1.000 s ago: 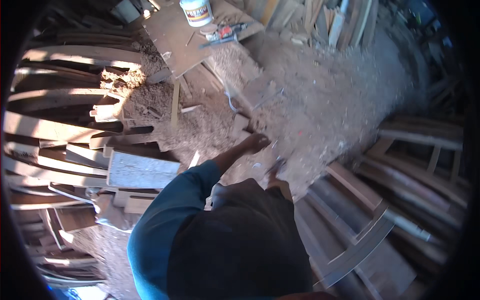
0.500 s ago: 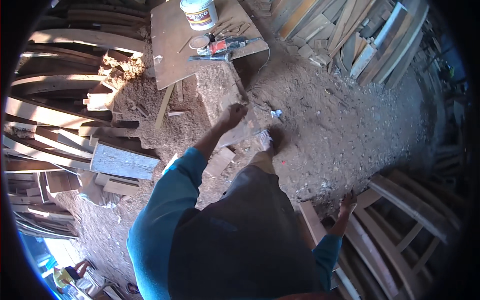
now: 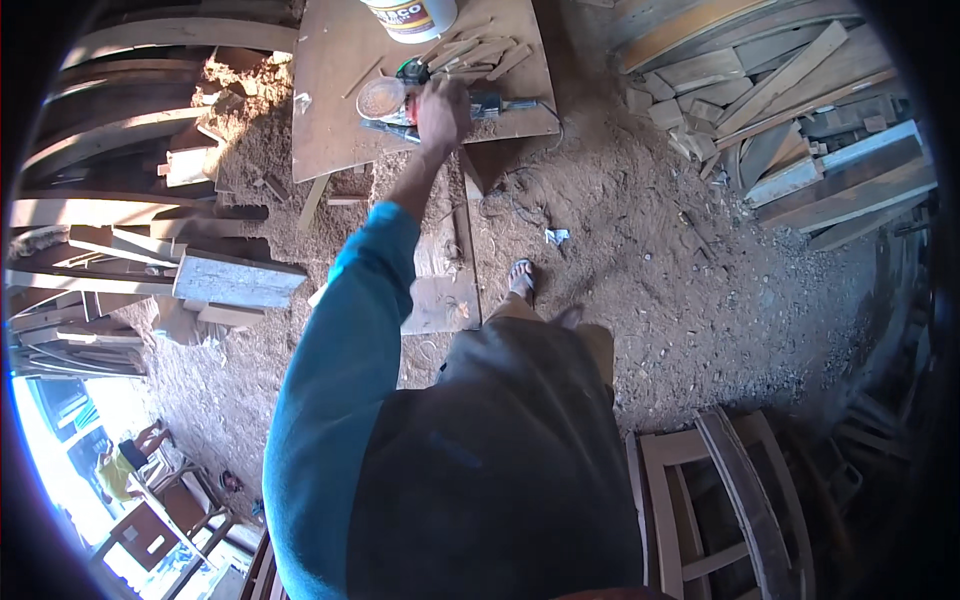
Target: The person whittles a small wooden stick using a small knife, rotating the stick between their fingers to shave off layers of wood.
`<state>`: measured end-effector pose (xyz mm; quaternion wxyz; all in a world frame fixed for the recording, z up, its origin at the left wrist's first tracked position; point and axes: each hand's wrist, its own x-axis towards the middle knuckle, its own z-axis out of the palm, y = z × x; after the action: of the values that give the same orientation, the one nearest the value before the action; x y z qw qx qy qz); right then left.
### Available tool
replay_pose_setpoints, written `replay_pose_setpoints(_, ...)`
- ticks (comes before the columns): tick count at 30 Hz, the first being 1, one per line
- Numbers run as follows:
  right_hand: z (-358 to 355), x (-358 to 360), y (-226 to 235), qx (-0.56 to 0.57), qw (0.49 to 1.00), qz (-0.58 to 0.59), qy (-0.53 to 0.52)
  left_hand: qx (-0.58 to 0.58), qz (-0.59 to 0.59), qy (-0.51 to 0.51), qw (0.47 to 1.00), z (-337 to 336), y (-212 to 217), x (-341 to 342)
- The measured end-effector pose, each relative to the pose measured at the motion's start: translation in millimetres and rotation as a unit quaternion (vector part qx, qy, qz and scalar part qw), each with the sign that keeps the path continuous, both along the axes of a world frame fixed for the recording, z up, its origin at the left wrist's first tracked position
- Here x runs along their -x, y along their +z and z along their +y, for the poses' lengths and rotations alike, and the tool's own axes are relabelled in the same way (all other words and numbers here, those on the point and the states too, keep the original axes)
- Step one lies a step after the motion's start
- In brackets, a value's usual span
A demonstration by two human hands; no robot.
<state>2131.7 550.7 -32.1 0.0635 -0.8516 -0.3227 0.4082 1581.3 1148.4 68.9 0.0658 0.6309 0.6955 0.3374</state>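
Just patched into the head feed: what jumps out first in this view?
The long teal sleeve fills the middle of the view, running up to the left hand on a low brown board table at top centre, among small tools and wood sticks. A white bucket stands at the table's far edge. Stacked planks lie at top right, above a floor deep in sawdust.

The person's left arm, in a teal long sleeve, stretches straight out toward twelve o'clock, with the bare forearm showing past the cuff. The left hand is at full reach, back of the hand up and fingers curled downward; whether they grip anything cannot be told. The right arm and hand are out of view, and one sandalled foot steps forward at about one o'clock.
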Motion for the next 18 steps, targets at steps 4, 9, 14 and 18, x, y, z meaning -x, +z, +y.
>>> replay_pose_setpoints(4,71,-40,-7,-0.059,0.997,-0.016,0.049,0.087,0.134,-0.015,0.987,56,-26,34)
replay_pose_setpoints(9,179,-102,-9,-0.120,0.992,0.016,-0.017,0.175,0.171,-0.046,0.968,87,-30,35)
replay_pose_setpoints(14,324,-110,2,-0.045,0.996,0.065,-0.041,0.163,0.132,-0.080,0.974,87,-26,68)
replay_pose_setpoints(18,399,-123,1,-0.043,0.994,0.097,0.004,0.225,-0.054,0.045,0.972,70,4,50)
